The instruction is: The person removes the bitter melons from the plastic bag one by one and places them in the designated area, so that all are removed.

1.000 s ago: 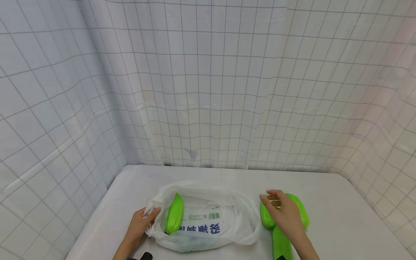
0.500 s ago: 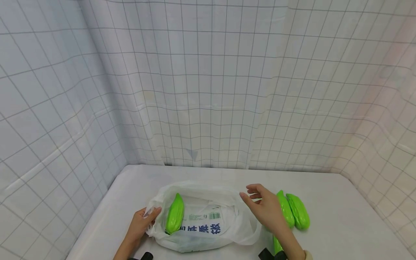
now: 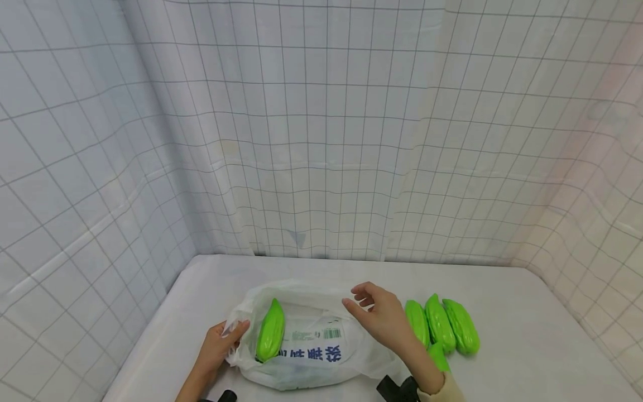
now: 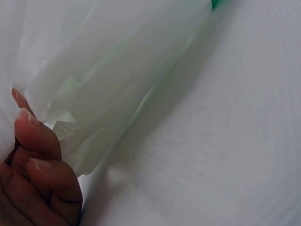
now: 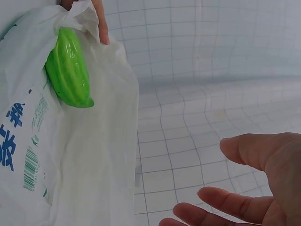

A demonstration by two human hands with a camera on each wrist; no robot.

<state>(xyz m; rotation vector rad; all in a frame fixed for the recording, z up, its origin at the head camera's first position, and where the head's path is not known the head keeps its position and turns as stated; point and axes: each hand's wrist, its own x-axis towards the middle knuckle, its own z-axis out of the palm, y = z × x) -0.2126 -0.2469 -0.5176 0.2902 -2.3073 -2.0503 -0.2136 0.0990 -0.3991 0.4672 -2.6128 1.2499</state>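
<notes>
A white plastic bag (image 3: pixel 301 373) with blue print lies with its mouth spread. Inside, at its left end, rests a glossy green bitter melon (image 3: pixel 271 330), also visible in the right wrist view (image 5: pixel 69 68). My left hand (image 3: pixel 218 341) pinches the bag's left rim; curled fingers (image 4: pixel 42 141) against the thin plastic show in the left wrist view. Over the bag's right end hovers my right hand (image 3: pixel 384 318), holding nothing. Thumb and fingers stand apart in the right wrist view (image 5: pixel 282 169).
Right of the bag, three bitter melons (image 3: pixel 440 324) lie side by side on the white table (image 3: pixel 527 335). Another bitter melon (image 3: pixel 438 355) sits nearer, partly hidden by my right forearm. White gridded curtains (image 3: pixel 321 167) enclose the table's back and sides.
My right hand has moved left, from above the bitter melons to over the bag's right end, uncovering the row of melons. The left hand keeps its hold on the rim.
</notes>
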